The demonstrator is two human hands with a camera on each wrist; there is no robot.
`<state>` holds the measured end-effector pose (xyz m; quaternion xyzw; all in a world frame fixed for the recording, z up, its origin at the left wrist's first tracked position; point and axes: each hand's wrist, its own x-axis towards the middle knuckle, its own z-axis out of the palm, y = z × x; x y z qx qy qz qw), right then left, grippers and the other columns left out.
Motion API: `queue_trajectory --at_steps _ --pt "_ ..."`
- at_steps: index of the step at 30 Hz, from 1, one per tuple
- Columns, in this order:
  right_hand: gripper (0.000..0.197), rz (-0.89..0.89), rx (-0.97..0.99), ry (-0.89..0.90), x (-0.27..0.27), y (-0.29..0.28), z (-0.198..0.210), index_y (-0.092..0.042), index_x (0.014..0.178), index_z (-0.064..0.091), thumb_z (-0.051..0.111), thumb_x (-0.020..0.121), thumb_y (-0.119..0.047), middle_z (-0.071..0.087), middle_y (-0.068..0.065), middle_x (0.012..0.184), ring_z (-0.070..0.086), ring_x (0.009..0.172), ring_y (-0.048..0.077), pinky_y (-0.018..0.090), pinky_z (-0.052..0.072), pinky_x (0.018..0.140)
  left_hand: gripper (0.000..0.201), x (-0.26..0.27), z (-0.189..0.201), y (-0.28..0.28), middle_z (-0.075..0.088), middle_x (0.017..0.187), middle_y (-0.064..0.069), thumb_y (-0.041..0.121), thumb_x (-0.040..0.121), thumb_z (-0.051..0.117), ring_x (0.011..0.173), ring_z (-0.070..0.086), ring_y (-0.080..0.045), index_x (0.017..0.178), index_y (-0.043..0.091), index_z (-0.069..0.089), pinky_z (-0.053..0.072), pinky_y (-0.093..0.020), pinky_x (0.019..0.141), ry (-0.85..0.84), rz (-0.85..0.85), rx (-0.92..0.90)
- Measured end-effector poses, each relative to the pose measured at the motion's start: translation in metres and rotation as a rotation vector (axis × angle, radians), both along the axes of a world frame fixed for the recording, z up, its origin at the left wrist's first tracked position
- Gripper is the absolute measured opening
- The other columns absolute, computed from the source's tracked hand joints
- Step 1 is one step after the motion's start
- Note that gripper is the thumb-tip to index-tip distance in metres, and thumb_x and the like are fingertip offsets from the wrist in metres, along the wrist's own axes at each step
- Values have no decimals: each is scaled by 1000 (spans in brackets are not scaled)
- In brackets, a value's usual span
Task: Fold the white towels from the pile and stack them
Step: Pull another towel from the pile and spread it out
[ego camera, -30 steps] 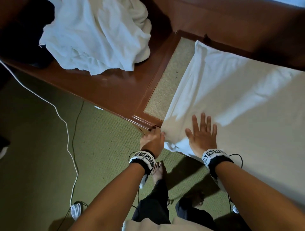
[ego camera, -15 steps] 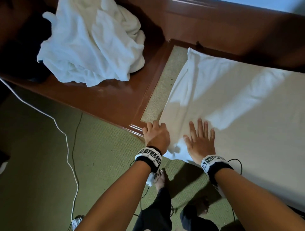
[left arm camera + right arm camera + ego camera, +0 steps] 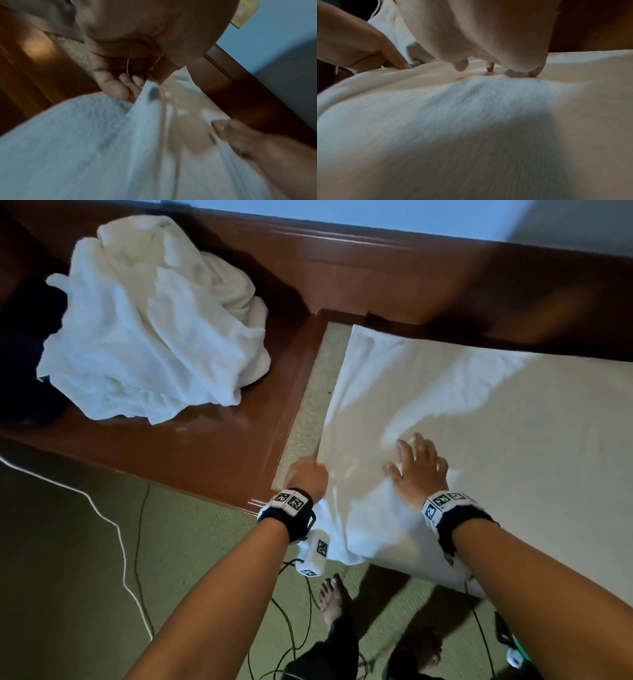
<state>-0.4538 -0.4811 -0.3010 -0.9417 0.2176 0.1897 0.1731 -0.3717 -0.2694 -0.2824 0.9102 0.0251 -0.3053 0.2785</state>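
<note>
Head view: a white towel (image 3: 462, 412) lies spread on the bench (image 3: 212, 446), long axis running right, away from the left hand (image 3: 306, 475) at its near-left corner — the nearer hand; the right hand (image 3: 419, 470) presses flat, fingers spread, and the towel pile (image 3: 150, 337) waits far-left. Left wrist view: curled fingers (image 3: 113, 88) pinch the towel's corner. Right wrist view: fingertips (image 3: 462, 65) rest on the cloth

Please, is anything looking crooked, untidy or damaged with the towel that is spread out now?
Slightly. The spread towel lies askew to the wooden frame, and its near corner hangs bunched over the edge below the left hand. Shallow wrinkles run ahead of the right hand. No damage or stain shows.
</note>
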Motion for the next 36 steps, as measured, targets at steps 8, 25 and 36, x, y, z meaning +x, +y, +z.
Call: queue_trajectory --at_steps 8,25,36 --pt "67 133 7 165 23 -25 -3 -34 159 -13 24 105 -50 -32 2 163 -23 152 26 52 -8 122 41 63 21 -34 69 90 -26 34 105 45 78 71 -39 98 -3 62 60 -45 78 136 -82 -246" --pt "73 190 72 238 138 -83 -5 -42 148 -34 14 99 -68 -55 0 147 -46 139 31 59 -22 115 37 185 -5 -120 51 94 -5 45 101 58 84 48 -24 86 14 45 37 -34 70 -221 -226 -99" --pt "74 165 55 191 141 -79 -11 -41 149 -34 11 97 -71 -56 0 147 -49 137 30 62 -21 115 64 199 -4 -152 6 168 -18 33 108 40 155 11 -40 163 17 13 19 -55 122 -431 -463 223"
